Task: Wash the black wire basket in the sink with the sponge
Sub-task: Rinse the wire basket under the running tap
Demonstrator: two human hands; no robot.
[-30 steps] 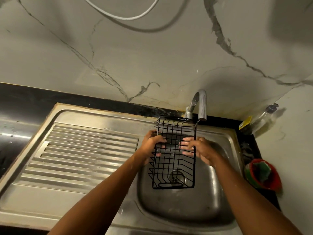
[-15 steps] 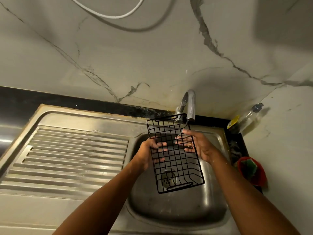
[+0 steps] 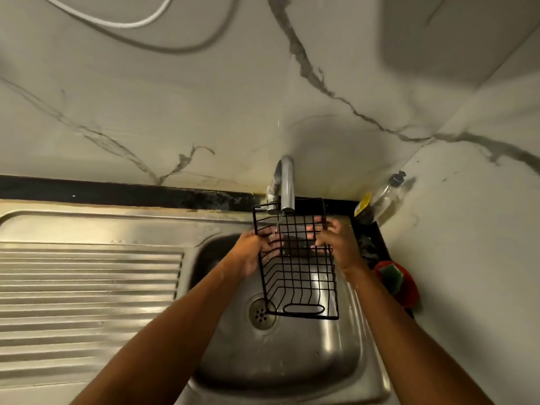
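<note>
Since 0.5 s ago, the black wire basket (image 3: 301,267) is seen turned back from its tilt and brought under the tap (image 3: 287,185), whose thin stream is now received on its upper left grid. It is held above the sink (image 3: 292,363) bowl, its lower end beside the drain (image 3: 261,313). Its left edge is gripped by the left hand (image 3: 254,249), fingers curled through the wires; its right edge is gripped likewise by the right hand (image 3: 339,244). The sponge (image 3: 393,273) is left in a red holder (image 3: 409,293), well apart.
</note>
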